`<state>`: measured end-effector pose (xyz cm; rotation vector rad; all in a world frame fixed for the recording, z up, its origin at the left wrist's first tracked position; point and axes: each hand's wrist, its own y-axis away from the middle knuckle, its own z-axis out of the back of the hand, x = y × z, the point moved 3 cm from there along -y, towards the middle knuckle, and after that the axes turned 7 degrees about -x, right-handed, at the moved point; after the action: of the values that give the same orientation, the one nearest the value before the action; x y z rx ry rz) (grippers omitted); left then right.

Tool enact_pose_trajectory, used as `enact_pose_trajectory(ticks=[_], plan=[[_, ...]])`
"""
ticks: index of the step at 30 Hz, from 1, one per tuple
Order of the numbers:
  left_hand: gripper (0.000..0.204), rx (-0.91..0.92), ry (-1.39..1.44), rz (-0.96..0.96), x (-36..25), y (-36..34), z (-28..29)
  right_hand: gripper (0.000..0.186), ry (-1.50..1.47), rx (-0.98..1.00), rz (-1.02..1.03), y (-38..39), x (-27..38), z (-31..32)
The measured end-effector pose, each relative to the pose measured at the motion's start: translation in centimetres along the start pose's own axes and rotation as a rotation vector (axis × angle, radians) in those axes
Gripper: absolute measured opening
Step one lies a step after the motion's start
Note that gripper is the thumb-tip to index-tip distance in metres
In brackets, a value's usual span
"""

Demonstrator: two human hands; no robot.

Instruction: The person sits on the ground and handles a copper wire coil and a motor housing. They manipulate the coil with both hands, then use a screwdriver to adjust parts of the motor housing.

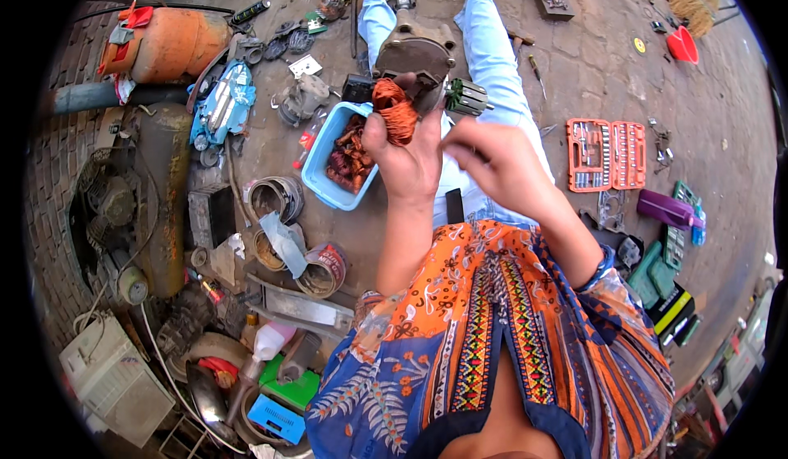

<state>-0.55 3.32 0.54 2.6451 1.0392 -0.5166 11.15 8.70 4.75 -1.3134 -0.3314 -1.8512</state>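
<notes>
My left hand [408, 159] is raised in front of my lap, its fingers wrapped round a bundle of orange copper wire [396, 114]. Close on its right, my right hand [507, 164] is curled with the fingers drawn together. Whatever lies between those fingertips, if anything, is too small or blurred to make out. Just beyond the hands, between my legs, sits a dark round motor housing [414, 55]. A motor armature [466, 96] with green windings lies against my thigh. Left of the wire bundle stands a light blue plastic tub [332, 196] holding reddish-brown copper scraps [351, 162].
An orange gas cylinder [176, 49], tins [324, 269] and scrap parts crowd the left side. On the right lie an open orange socket set [606, 155], a purple pouch [663, 210] and green tool cases [652, 274]. A screwdriver [538, 75] rests beyond my leg.
</notes>
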Motion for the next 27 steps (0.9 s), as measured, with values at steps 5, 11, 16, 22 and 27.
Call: enact_pose_trajectory(ticks=[5,11,16,22,27], plan=[[0.046,-0.149,0.19,0.067,-0.9,-0.8,1.2,0.01,0.354,0.112,-0.114,3.6,-4.4,1.6],[0.049,-0.12,0.17,0.077,-1.6,-1.2,1.8,0.009,0.244,-0.427,-0.314,4.8,-5.3,11.9],[0.048,-0.126,0.192,0.075,-0.2,-0.9,1.5,0.008,-0.016,-0.612,-0.034,2.2,1.4,11.7],[0.046,-0.138,0.12,0.046,0.5,-1.2,2.5,0.009,-0.294,-0.562,0.376,3.2,5.0,9.4],[0.043,-0.214,0.157,0.069,-0.3,-2.7,3.9,0.009,0.09,-0.588,-0.085,2.8,2.1,12.2]])
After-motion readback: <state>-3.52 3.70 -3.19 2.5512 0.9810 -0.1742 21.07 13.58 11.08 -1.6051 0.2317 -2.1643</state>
